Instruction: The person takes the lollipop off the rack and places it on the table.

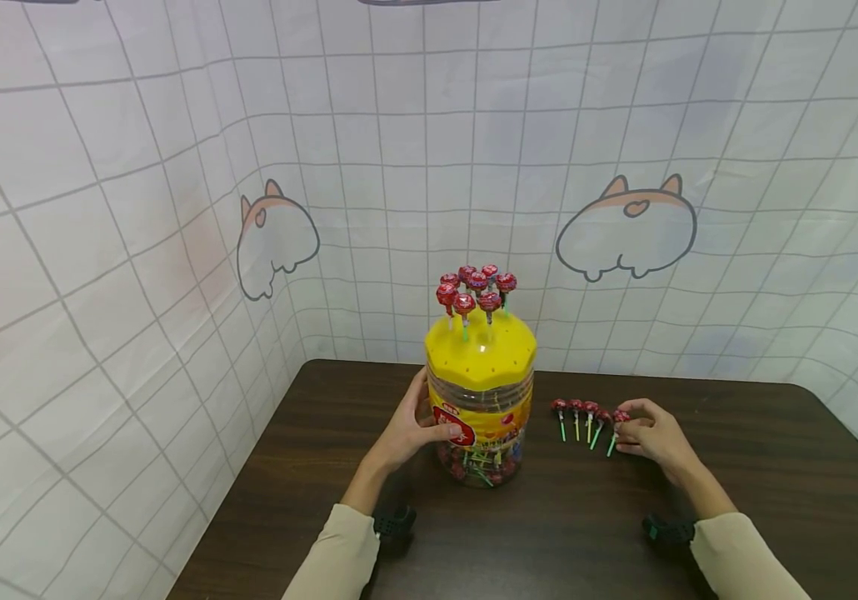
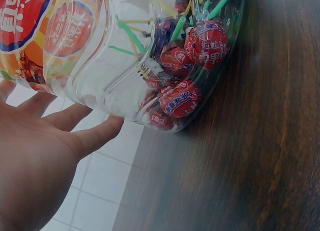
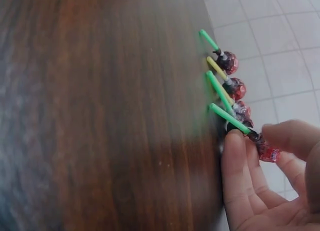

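Red lollipop [image 1: 620, 416]: green-sticked, pinched between thumb and fingers of the right hand [image 1: 656, 437], at a short row's 3 o'clock end.
Row's other lollipops [image 1: 576, 405]: four, side by side on the dark wood-grain surface [image 1: 549, 533].
Candy jar [image 1: 485, 397]: upright at 9 o'clock from the row, loose lollipops [image 2: 211, 45] inside at the bottom.
Yellow lid [image 1: 507, 350]: lollipop cluster [image 1: 477, 282] standing in it, heads up.
Left hand [image 1: 406, 429]: gripping the jar's 9 o'clock side, fingers spread, thumb across the front.
Backdrop [image 1: 481, 150]: white, grid-lined.
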Available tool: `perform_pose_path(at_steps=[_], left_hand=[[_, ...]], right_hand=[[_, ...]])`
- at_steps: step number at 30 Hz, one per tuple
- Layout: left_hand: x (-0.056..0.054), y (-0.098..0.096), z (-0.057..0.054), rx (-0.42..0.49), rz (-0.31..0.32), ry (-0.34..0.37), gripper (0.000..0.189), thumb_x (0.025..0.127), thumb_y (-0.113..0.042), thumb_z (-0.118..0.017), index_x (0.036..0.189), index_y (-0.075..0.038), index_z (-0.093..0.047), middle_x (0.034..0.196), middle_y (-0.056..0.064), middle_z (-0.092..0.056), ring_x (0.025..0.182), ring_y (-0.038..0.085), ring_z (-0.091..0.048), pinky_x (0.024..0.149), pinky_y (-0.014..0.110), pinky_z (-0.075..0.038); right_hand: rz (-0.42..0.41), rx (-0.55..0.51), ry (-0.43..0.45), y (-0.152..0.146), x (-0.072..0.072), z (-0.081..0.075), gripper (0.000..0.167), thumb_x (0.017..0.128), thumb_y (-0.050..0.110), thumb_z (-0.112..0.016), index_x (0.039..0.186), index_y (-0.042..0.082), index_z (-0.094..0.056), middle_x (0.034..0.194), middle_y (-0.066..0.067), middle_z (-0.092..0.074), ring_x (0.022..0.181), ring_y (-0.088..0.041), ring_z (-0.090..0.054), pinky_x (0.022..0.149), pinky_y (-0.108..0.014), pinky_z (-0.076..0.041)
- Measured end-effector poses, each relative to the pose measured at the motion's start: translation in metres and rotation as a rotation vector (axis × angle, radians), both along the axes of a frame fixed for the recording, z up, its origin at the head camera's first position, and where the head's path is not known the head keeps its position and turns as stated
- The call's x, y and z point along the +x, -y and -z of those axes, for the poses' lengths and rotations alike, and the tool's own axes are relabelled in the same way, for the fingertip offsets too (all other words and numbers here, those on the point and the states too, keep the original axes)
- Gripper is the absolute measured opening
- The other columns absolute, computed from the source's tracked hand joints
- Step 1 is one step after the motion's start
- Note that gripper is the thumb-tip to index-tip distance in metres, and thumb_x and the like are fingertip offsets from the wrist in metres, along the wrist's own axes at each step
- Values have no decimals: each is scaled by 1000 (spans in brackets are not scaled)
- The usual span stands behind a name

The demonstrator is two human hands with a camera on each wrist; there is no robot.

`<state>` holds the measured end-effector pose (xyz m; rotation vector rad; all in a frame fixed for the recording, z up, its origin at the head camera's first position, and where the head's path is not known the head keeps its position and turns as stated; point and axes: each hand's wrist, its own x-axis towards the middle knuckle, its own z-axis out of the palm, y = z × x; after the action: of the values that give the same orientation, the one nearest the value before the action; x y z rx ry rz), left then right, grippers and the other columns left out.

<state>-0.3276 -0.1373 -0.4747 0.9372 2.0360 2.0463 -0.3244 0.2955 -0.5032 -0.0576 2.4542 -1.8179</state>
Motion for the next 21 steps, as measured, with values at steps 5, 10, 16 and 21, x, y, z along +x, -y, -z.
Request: perform_pose_path(at_steps=[5,10,16,21], left_hand=[[0,0,0,2,-1,-2,98,89,-34,-81,162,-37,-16,157,9,-39,139,34,-48,110,56,-47],[0,0,0,0,-4,4,98,88,-36,-81,162,-38,-17,157,9,-39,138,32,-49,110,56,-48],[-1,0,2,3,0,3,96,90,-29,-79,162,-35,-16,156,10,-40,136,29,-51,110,55,-48],[-1,-1,1,3,-4,2,96,90,-27,-79,162,-35,-17,156,10,-41,135,29,-51,110,55,-48]], right_hand=[[8,139,-34,-2,0,0,45,102,13,-64,139,-5,-46,109,-22,-70,90,-16,-70,77,-33,-62],[45,342,-73,-2,-2,-1,42,100,22,-67,134,-1,-54,119,-30,-66,101,-31,-66,78,-38,-54],[57,443,-76,-2,-4,1,39,99,26,-69,126,1,-59,110,-22,-67,97,-33,-62,75,-37,-49],[64,470,-61,-1,-6,3,36,98,26,-70,122,2,-61,102,-13,-65,89,-26,-58,72,-34,-46]])
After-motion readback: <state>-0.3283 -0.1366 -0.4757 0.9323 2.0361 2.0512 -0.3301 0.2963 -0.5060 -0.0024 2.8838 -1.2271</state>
